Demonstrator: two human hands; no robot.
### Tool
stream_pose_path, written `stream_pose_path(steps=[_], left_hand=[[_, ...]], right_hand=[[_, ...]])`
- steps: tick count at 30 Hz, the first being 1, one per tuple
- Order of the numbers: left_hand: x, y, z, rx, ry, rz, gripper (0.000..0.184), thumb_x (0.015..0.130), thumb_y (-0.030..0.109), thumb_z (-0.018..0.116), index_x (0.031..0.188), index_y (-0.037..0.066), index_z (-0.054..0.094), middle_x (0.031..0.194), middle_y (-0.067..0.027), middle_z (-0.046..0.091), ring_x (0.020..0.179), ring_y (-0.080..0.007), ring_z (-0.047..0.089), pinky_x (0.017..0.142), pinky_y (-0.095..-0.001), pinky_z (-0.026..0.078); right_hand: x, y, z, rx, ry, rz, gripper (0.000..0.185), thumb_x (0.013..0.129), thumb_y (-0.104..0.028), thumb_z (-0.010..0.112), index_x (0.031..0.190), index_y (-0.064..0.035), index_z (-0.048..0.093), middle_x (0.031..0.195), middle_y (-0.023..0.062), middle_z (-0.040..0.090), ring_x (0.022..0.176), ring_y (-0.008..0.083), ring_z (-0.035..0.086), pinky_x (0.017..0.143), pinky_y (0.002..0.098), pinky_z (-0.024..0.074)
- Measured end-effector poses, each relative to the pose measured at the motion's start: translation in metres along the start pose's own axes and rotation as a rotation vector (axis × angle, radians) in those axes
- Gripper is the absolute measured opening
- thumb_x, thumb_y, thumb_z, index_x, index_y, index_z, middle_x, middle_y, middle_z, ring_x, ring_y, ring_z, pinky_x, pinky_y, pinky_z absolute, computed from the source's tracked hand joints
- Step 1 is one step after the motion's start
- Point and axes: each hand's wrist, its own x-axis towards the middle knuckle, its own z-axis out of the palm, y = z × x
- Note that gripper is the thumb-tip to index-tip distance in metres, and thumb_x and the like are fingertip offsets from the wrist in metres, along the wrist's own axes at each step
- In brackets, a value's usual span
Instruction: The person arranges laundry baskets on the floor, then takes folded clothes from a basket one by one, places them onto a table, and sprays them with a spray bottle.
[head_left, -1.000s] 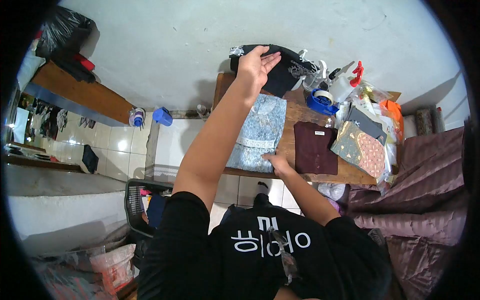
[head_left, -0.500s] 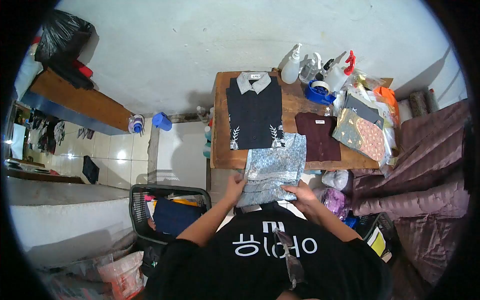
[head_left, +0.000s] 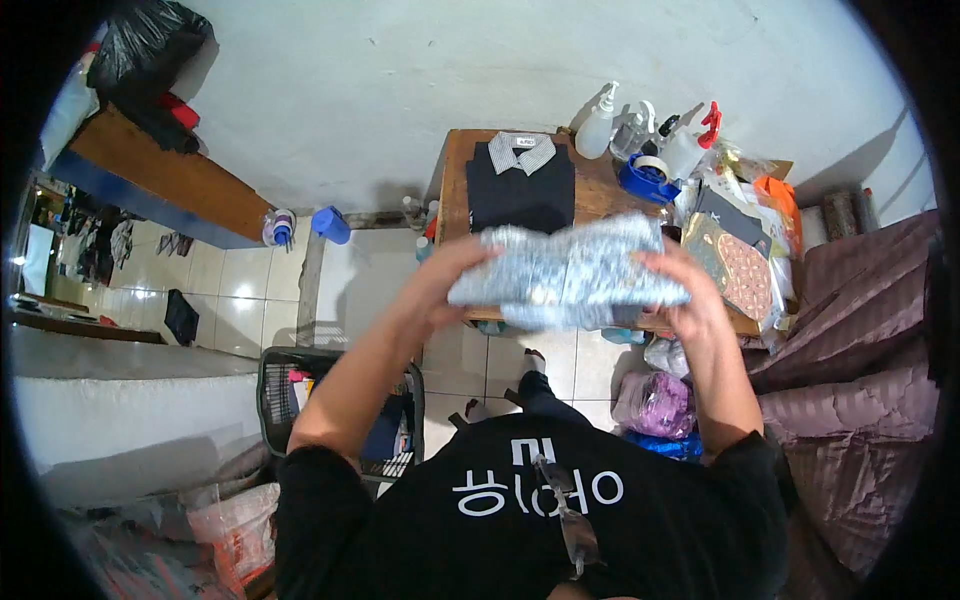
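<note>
A light blue patterned folded cloth (head_left: 560, 272) is held up in front of me over the table's near edge, blurred by motion. My left hand (head_left: 448, 278) grips its left end, and my right hand (head_left: 688, 285) is closed around its right end. Behind it on the wooden table (head_left: 457, 180) lies a folded black shirt (head_left: 520, 197) with a striped collar; its lower part is hidden by the cloth. The maroon garment is mostly covered from sight by the cloth and my right hand.
Spray bottles (head_left: 597, 128) and a blue tape dispenser (head_left: 645, 182) stand at the table's back right, beside folded patterned fabrics (head_left: 735, 262). A dark basket (head_left: 270, 400) with clothes sits on the floor at left. Purple curtains (head_left: 850, 330) hang at right.
Both hands have lifted the blue cloth up and away from my body, bending its lower part upward. It now covers the shirt's lower half. My feet and the floor tiles have come into view.
</note>
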Motion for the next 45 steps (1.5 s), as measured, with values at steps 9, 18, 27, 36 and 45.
stream_pose_path(steps=[9, 18, 27, 36, 45], left_hand=[[0.108, 0.058, -0.036, 0.296, 0.044, 0.460, 0.058, 0.081, 0.013, 0.062, 0.131, 0.000, 0.035, 0.117, -0.0120, 0.053, 0.104, -0.0161, 0.054, 0.087, -0.0301, 0.046], [0.209, -0.116, -0.222, 0.724, 0.490, 0.255, 0.056, 0.079, 0.019, 0.066, 0.126, 0.001, 0.040, 0.112, -0.0139, 0.057, 0.099, -0.0186, 0.056, 0.085, -0.0307, 0.044], [0.202, -0.106, -0.200, 0.809, 0.613, 0.411, 0.054, 0.073, 0.019, 0.070, 0.118, 0.000, 0.046, 0.102, -0.0171, 0.061, 0.094, -0.0247, 0.060, 0.080, -0.0335, 0.045], [0.173, -0.121, -0.178, 0.935, 0.779, 0.242, 0.048, 0.074, 0.014, 0.067, 0.116, 0.005, 0.046, 0.101, -0.0180, 0.060, 0.095, -0.0314, 0.059, 0.082, -0.0377, 0.045], [0.167, -0.139, -0.170, 1.008, 0.888, 0.275, 0.049, 0.079, 0.011, 0.062, 0.122, 0.005, 0.041, 0.114, -0.0223, 0.053, 0.108, -0.0375, 0.050, 0.090, -0.0434, 0.039]], right_hand=[[0.135, -0.015, -0.027, -0.094, -0.116, -0.206, 0.052, 0.075, -0.002, 0.064, 0.123, -0.0008, 0.042, 0.111, 0.0114, 0.058, 0.097, 0.0186, 0.060, 0.084, 0.0321, 0.0487], [0.247, 0.190, -0.138, -0.370, 0.031, 0.037, 0.062, 0.079, -0.003, 0.062, 0.134, -0.0008, 0.033, 0.122, 0.0106, 0.051, 0.109, 0.0198, 0.049, 0.094, 0.0324, 0.0375], [0.232, 0.163, -0.103, -0.282, 0.110, -0.165, 0.043, 0.082, 0.005, 0.055, 0.123, 0.0027, 0.040, 0.110, 0.0118, 0.057, 0.099, 0.0176, 0.054, 0.088, 0.0293, 0.0414], [0.237, 0.209, -0.127, -0.493, 0.262, -0.119, 0.048, 0.078, -0.004, 0.064, 0.121, -0.0009, 0.043, 0.109, 0.0118, 0.057, 0.098, 0.0189, 0.053, 0.086, 0.0308, 0.0416], [0.233, 0.225, -0.145, -1.172, 0.303, -0.220, 0.069, 0.073, -0.020, 0.071, 0.129, -0.0039, 0.034, 0.105, 0.0201, 0.057, 0.093, 0.0292, 0.058, 0.082, 0.0373, 0.0446]])
